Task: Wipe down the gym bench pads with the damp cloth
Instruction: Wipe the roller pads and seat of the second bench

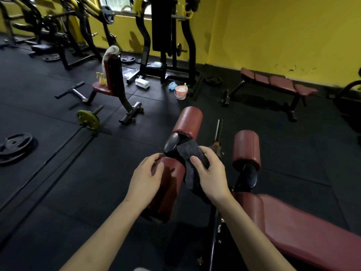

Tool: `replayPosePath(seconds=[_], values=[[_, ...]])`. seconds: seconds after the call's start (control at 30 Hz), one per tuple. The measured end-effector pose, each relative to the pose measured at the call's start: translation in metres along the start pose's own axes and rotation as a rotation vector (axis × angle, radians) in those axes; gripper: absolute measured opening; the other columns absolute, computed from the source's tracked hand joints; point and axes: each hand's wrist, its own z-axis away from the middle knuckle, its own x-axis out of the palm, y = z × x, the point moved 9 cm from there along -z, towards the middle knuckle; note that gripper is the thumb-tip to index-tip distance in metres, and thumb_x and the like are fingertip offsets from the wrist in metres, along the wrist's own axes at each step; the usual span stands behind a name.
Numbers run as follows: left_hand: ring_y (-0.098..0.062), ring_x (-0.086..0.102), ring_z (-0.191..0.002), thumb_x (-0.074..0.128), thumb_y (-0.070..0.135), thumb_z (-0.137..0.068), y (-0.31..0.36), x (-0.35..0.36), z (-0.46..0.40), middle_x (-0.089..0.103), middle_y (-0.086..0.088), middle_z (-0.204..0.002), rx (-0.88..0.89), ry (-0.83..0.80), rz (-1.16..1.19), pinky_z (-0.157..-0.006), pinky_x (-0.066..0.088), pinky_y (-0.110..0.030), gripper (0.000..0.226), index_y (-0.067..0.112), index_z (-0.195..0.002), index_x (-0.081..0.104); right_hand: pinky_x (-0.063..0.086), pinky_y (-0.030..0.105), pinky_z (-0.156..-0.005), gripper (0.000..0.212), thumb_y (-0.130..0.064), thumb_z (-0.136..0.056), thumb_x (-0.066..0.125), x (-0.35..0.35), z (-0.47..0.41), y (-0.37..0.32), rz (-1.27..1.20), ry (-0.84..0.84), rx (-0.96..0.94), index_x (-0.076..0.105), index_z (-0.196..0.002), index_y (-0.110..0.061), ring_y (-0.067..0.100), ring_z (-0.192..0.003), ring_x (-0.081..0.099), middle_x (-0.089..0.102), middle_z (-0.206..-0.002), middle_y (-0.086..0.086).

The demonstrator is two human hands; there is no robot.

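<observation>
A dark grey damp cloth (pixel 190 155) is wrapped over the black frame bar between the maroon roller pads of the bench. My right hand (pixel 210 171) grips the cloth against that bar. My left hand (pixel 145 177) curls round the near left roller pad (pixel 170 188), fingers over its top end. The far left roller pad (pixel 188 120) and the right roller pad (pixel 247 148) stand beyond. The maroon bench seat pad (pixel 293 225) runs off to the lower right.
A barbell with a yellow-green plate (pixel 88 119) lies on the black rubber floor at the left, by a loose black plate (pixel 14 144). A pink bucket (pixel 180 91), a spray bottle (pixel 101 78) on an upright bench and a flat maroon bench (pixel 277 83) stand further back.
</observation>
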Motion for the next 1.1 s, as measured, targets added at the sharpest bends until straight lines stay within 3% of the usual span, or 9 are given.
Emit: replayPosePath(seconds=[0.27,0.37,0.63,0.7,0.8,0.87,0.93,1.0,1.1], values=[[-0.001,0.06,-0.111,0.055,0.028,-0.104,0.001,0.023,-0.093,0.064,0.013,-0.125,0.054,-0.121,0.004,-0.099,0.048,-0.024,0.033,0.025,-0.136,0.062,0.053,0.04,-0.098,0.025,-0.034,-0.1,0.064,0.003,-0.073,0.03,0.126,0.091,0.025,0.062,-0.124,-0.035,0.005,-0.11,0.063,0.065,-0.115,-0.014],[0.0,0.059,-0.109,0.054,0.028,-0.104,-0.003,0.029,-0.139,0.063,0.013,-0.123,0.051,-0.174,0.006,-0.09,0.044,-0.017,0.031,0.029,-0.134,0.062,0.054,0.042,-0.097,0.029,-0.036,-0.099,0.064,0.009,-0.104,0.047,0.162,0.122,0.073,0.062,-0.128,-0.033,0.007,-0.109,0.063,0.065,-0.116,-0.011],[0.001,0.06,-0.102,0.053,0.025,-0.105,-0.025,0.065,-0.249,0.062,0.014,-0.117,0.013,-0.331,0.064,-0.078,0.04,-0.01,0.03,0.025,-0.134,0.062,0.05,0.026,-0.097,0.03,-0.027,-0.1,0.065,0.03,-0.201,0.069,0.278,0.2,0.13,0.062,-0.13,-0.03,0.008,-0.107,0.06,0.063,-0.112,-0.006],[0.0,0.061,-0.103,0.054,0.028,-0.104,-0.034,0.08,-0.27,0.064,0.012,-0.12,-0.009,-0.367,0.069,-0.082,0.046,-0.014,0.029,0.026,-0.132,0.062,0.043,0.012,-0.09,0.03,-0.026,-0.1,0.064,0.033,-0.222,0.077,0.342,0.221,0.15,0.063,-0.13,-0.027,0.007,-0.103,0.059,0.06,-0.109,-0.006],[-0.012,0.06,-0.122,0.055,0.036,-0.103,-0.04,0.104,-0.291,0.061,0.006,-0.138,-0.001,-0.424,0.05,-0.105,0.051,-0.036,0.043,0.027,-0.145,0.055,0.038,0.004,-0.081,0.03,-0.025,-0.101,0.063,0.035,-0.25,0.09,0.404,0.269,0.187,0.065,-0.13,-0.025,0.002,-0.096,0.056,0.058,-0.106,-0.006],[-0.017,0.053,-0.134,0.054,0.036,-0.105,-0.04,0.119,-0.298,0.051,0.003,-0.149,0.019,-0.448,0.014,-0.114,0.044,-0.039,0.05,0.022,-0.152,0.047,0.038,0.008,-0.083,0.03,-0.024,-0.1,0.064,0.043,-0.265,0.102,0.434,0.269,0.208,0.066,-0.13,-0.024,0.007,-0.098,0.056,0.057,-0.107,-0.006],[-0.021,0.048,-0.138,0.053,0.036,-0.105,-0.042,0.133,-0.302,0.047,0.0,-0.154,0.038,-0.465,-0.04,-0.115,0.04,-0.036,0.053,0.018,-0.154,0.044,0.037,0.019,-0.095,0.03,-0.025,-0.101,0.062,0.061,-0.275,0.121,0.508,0.193,0.225,0.064,-0.131,-0.028,0.015,-0.111,0.051,0.056,-0.114,-0.005],[-0.02,0.047,-0.138,0.053,0.039,-0.105,-0.048,0.141,-0.301,0.046,0.003,-0.155,0.048,-0.459,-0.102,-0.112,0.043,-0.039,0.052,0.023,-0.153,0.046,0.036,0.029,-0.103,0.03,-0.028,-0.102,0.058,0.073,-0.278,0.135,0.586,0.136,0.241,0.062,-0.131,-0.033,0.017,-0.118,0.041,0.053,-0.121,-0.006],[-0.018,0.043,-0.139,0.053,0.041,-0.104,-0.057,0.146,-0.301,0.042,0.01,-0.157,0.032,-0.447,-0.123,-0.111,0.044,-0.05,0.051,0.03,-0.153,0.045,0.036,0.031,-0.103,0.03,-0.026,-0.103,0.058,0.07,-0.29,0.141,0.623,0.145,0.223,0.062,-0.133,-0.029,0.02,-0.116,0.039,0.052,-0.118,-0.003]])
